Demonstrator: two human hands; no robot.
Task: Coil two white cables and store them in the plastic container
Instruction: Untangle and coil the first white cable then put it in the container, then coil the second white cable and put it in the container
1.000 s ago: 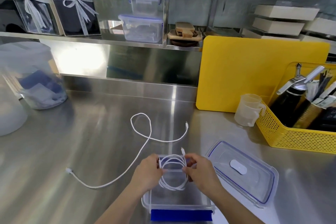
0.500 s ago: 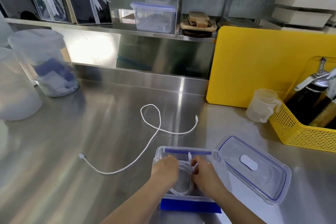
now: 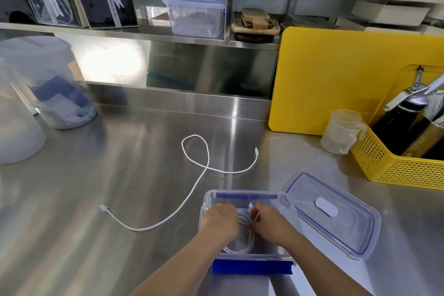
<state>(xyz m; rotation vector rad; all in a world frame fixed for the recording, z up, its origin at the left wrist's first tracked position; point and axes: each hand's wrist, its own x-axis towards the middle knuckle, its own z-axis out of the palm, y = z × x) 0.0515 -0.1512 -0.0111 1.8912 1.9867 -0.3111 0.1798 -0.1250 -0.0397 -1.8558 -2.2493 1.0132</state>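
Observation:
A clear plastic container (image 3: 286, 204) with blue clips stands open at the near edge of the steel counter. Both hands are inside it. My left hand (image 3: 219, 222) and my right hand (image 3: 270, 222) press on a coiled white cable (image 3: 242, 246) lying on the container floor, fingers closed on its loops. A second white cable (image 3: 192, 190) lies loose on the counter to the left and behind the container, with one loop and both plugs free. The container's lid (image 3: 332, 214) lies flat just to the right.
A yellow perforated basket (image 3: 396, 170) with bottles stands at the right, a small translucent measuring cup (image 3: 341, 131) beside it, a yellow cutting board (image 3: 336, 79) behind. Translucent tubs (image 3: 48, 84) stand at the left. A shelf at the back holds boxes and containers.
Both hands lowered the coiled cable from above the container rim down onto its floor. The loose cable on the counter has not moved.

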